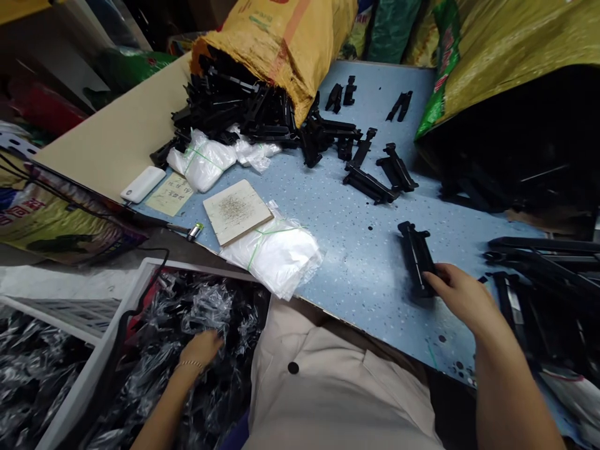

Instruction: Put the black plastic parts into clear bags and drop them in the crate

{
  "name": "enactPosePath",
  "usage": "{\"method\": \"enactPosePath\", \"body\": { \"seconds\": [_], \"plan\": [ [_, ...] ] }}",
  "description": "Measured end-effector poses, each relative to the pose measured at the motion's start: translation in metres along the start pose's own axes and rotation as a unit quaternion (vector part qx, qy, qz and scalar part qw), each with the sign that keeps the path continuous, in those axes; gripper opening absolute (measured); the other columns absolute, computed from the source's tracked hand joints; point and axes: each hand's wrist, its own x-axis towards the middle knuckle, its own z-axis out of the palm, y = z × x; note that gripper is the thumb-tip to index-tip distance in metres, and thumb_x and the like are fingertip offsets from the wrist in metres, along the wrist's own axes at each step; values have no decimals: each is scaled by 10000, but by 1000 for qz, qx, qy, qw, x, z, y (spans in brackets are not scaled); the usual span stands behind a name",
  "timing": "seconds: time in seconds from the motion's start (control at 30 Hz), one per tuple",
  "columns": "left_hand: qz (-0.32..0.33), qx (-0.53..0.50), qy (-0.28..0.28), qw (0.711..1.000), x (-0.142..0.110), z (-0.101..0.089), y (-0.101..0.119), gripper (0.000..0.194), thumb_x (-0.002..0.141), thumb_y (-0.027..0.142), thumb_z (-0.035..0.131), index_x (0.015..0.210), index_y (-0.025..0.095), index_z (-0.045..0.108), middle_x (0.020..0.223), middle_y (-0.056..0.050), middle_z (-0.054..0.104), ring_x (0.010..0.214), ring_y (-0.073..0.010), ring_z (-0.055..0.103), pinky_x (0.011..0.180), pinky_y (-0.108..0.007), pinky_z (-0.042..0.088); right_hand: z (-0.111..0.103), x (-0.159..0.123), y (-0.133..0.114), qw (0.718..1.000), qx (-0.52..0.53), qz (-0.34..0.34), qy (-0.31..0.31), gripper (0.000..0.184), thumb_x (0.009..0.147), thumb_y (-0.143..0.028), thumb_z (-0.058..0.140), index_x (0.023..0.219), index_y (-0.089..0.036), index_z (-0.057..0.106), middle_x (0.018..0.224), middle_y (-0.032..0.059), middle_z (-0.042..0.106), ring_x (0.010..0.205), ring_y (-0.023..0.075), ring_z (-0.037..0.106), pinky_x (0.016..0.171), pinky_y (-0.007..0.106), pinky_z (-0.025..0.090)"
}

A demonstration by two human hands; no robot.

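Note:
My right hand (457, 290) pinches the near end of a black folding plastic bracket (419, 259). That bracket lies on or just above the blue speckled tabletop (351, 269), its far end pointing away from me. Down at the left, my left hand (202, 347) is over a white crate (145, 269) at the level of the clear-wrapped black parts (210, 306). Its fingers are blurred and turned away, so I cannot see whether they hold anything. Nearest the right hand's wrist are more black brackets (513, 300) in a heap.
Black brackets spill from a yellow woven sack (285, 37) at the back; several lie loose in front. Another yellow sack (506, 56) gapes at right. White plastic bags (285, 256) lie under a square board (237, 211), near a yellow note (169, 194) and a white device (143, 184).

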Motion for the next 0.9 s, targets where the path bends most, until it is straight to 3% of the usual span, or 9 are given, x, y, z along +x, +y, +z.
{"method": "enactPosePath", "body": {
  "seconds": [0.03,0.17,0.23,0.3,0.4,0.5,0.67,0.8,0.9],
  "plan": [
    [8,8,4,1000,8,1,21,338,850,436,503,718,132,573,682,-23,560,668,-89,524,678,-230,421,6,-2,-7,996,88,-3,-8,367,813,-444,548,1036,-160,620,994,120,646,821,214,601,706,309,412],
    [284,18,182,941,29,6,126,334,857,459,457,797,154,579,817,-64,586,781,-113,525,713,-227,392,38,-19,-44,905,410,-11,-111,519,732,-539,660,1071,-151,596,952,72,636,722,128,559,637,230,431],
    [321,22,234,917,38,7,166,340,808,468,544,894,142,589,935,-103,591,867,-157,525,732,-256,406,51,-29,-60,857,487,-15,-169,517,727,-547,694,1038,-146,593,917,62,633,668,97,535,598,203,419],
    [311,-4,224,924,48,5,184,264,832,378,524,900,134,598,964,-117,594,889,-164,523,760,-274,417,59,-38,-70,822,528,-13,-212,492,733,-523,719,1017,-139,598,907,66,637,661,90,543,603,200,435],
    [275,-148,108,944,66,-5,179,246,866,316,458,841,147,635,875,-73,624,823,-116,542,772,-248,426,64,-47,-79,780,567,13,-265,456,728,-455,756,1032,-142,624,998,89,646,736,108,585,666,220,488],
    [197,-328,5,924,77,-14,166,235,755,375,616,746,141,623,726,-7,610,680,-66,522,682,-204,411,70,-52,-92,732,602,35,-316,469,706,-406,781,1082,-163,642,1150,104,618,849,131,603,707,239,523],
    [149,-412,1,899,76,-16,168,327,572,344,750,600,121,513,569,57,492,557,-10,402,571,-161,317,91,-52,-135,680,613,12,-402,423,686,-389,792,997,-137,657,900,63,649,714,99,590,665,243,534],
    [157,-449,-56,878,77,-23,163,290,585,337,726,656,116,551,621,36,540,581,-20,458,594,-170,371,107,-37,-161,685,615,2,-391,424,636,-403,819,894,-108,657,781,45,638,638,90,586,649,237,522],
    [146,-503,-19,852,76,-32,149,309,648,372,693,770,131,542,698,16,583,594,-31,488,606,-185,419,108,-23,-160,713,609,3,-347,422,615,-417,823,833,-103,645,777,55,645,632,96,587,654,245,519]
  ]
}}
